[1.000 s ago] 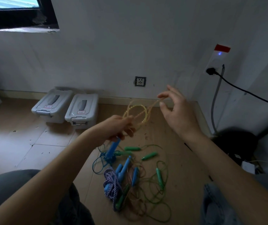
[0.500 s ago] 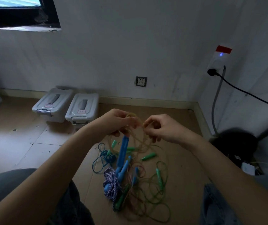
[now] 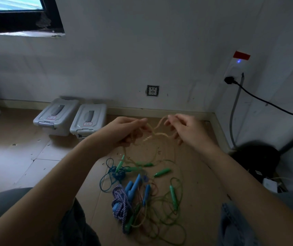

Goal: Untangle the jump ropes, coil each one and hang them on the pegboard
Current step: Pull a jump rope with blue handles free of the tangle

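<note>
A pale yellow jump rope stretches between both hands above the floor. My left hand grips a bunch of its loops. My right hand pinches a strand of the same rope at the fingertips. More of it trails down to a tangled pile on the floor: thin green ropes with green handles, a blue rope, blue handles and a purple-and-white braided rope. No pegboard is in view.
Two grey lidded plastic boxes stand against the back wall to the left. A wall socket sits above the skirting. A black cable and dark objects occupy the right corner. My knees frame the pile.
My hands came together and then drew slightly apart, pulling the yellow rope taut between them. The blue handle that hung under my left hand now lies in the pile.
</note>
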{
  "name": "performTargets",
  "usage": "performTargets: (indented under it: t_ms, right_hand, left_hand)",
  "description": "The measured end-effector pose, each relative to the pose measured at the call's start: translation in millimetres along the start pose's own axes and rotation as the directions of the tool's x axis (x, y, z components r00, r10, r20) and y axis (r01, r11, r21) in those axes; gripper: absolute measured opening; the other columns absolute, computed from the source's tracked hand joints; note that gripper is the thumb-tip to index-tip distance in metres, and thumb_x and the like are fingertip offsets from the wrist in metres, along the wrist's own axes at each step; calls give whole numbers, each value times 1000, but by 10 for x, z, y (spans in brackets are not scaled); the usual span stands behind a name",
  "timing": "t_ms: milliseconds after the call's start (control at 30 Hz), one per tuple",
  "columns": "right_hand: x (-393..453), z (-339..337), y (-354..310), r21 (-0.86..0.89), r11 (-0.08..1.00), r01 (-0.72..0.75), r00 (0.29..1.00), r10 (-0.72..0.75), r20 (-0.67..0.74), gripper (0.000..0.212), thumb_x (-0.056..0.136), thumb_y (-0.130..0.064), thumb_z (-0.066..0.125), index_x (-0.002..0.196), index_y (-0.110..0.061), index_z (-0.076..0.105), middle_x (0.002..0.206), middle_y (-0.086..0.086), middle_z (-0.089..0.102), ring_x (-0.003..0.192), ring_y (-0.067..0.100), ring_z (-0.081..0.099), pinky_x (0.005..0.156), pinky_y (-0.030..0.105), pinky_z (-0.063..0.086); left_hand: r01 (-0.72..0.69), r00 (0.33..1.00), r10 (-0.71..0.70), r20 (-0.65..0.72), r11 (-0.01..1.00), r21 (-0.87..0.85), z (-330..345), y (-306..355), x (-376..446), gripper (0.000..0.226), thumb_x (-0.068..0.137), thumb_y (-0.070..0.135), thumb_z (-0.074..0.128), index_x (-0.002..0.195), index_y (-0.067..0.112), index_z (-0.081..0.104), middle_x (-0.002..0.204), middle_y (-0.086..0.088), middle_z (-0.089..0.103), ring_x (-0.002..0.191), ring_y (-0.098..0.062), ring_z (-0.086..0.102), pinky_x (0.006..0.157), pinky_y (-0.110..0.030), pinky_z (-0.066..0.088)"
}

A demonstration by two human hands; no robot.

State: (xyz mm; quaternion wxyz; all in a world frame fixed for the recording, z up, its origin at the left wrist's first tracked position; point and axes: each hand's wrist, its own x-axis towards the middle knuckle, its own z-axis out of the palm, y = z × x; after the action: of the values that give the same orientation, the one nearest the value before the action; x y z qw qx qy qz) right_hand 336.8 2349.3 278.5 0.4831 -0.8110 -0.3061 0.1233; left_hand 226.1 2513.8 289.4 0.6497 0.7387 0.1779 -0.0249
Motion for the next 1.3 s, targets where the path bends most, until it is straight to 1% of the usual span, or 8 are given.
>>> performTargets:
  t_ms: [267,467,567,700,867,967,1133,1300]
  right_hand:
    - [-90,230,157,139,899,-414,711,224,667,64,70,-76,47,98,-23,69,109,3,68,88,18,59,73,28,43]
    - [-188,322,200,69,849,-524,507,246,826,42,95,-38,44,103,-2,63,110,18,64,91,28,65,74,29,54]
    - [-182,325,115,212,831,-515,681,246,689,14,88,-9,58,92,1,66,87,15,70,71,16,68,61,20,53]
    - [-123,205,0,-62,997,-47,919,68,387,13,83,-5,65,82,-18,66,75,-5,64,65,6,59,59,16,47]
    - [-104,8,-169,-53,975,214,896,-174,409,23,85,0,60,81,-21,69,76,-11,68,71,-2,65,68,14,50]
    - [-71,-84,-182,1,975,224,957,-220,189,27,87,0,56,79,-23,65,76,-9,69,72,-1,66,68,15,53]
    - [-1,-234,-177,444,874,196,965,-90,-248,25,90,1,50,79,-18,62,74,-6,70,68,1,63,61,13,48]
    - [-18,-163,-110,133,973,191,957,-154,-248,24,90,-1,49,80,-21,58,83,-5,64,63,-3,59,59,12,50]
  left_hand:
    - [-119,992,129,10,942,-314,-68,76,-32,25,76,36,59,80,14,72,55,7,50,42,-4,37,38,-14,27]
    - [-149,989,141,-50,958,-246,-95,47,-18,24,77,40,60,72,21,74,52,9,50,40,-2,37,35,-12,30]
    - [-149,968,164,-191,985,92,-52,-14,15,29,88,38,53,70,26,73,64,2,62,53,-10,50,47,-18,43]
    - [-27,988,102,-115,855,519,62,-141,79,25,93,34,44,82,25,64,67,3,58,51,-7,45,45,-14,38]
    - [27,997,-65,41,800,600,139,-197,110,25,96,35,38,81,28,56,70,5,56,50,-4,42,40,-12,33]
    - [85,978,-176,113,828,554,113,-238,120,32,95,43,35,104,23,59,80,4,61,57,-6,47,46,-15,40]
    - [157,961,-277,-17,492,856,16,-443,122,35,92,34,49,121,15,55,89,-2,62,59,-8,56,46,-16,46]
    - [198,980,-155,-123,762,617,-71,-335,167,17,93,18,50,96,10,64,71,4,67,47,-3,58,41,-15,42]
